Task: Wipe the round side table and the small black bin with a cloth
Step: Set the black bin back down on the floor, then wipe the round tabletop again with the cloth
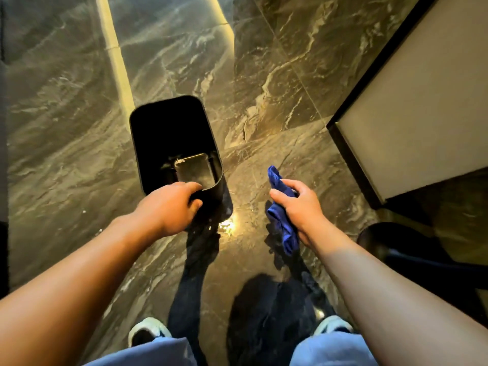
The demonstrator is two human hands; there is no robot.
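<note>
The small black bin (pixel 169 133) stands open-topped on the marble floor, ahead of me and slightly left. Its inside looks empty, with a shiny bottom. My left hand (pixel 171 204) grips the bin's near rim, fingers curled over the edge. My right hand (pixel 298 207) is to the right of the bin, apart from it, closed around a bunched blue cloth (pixel 281 223) that sticks out above and below my fist. A dark round shape (pixel 396 241) at the right edge may be the side table; most of it is cut off.
Glossy dark marble floor (pixel 264 88) lies all around, with a bright light reflection (pixel 228 224) near the bin. A beige panel with a black frame (pixel 412 101) juts in at the upper right. My knees and shoes (pixel 148 331) are at the bottom.
</note>
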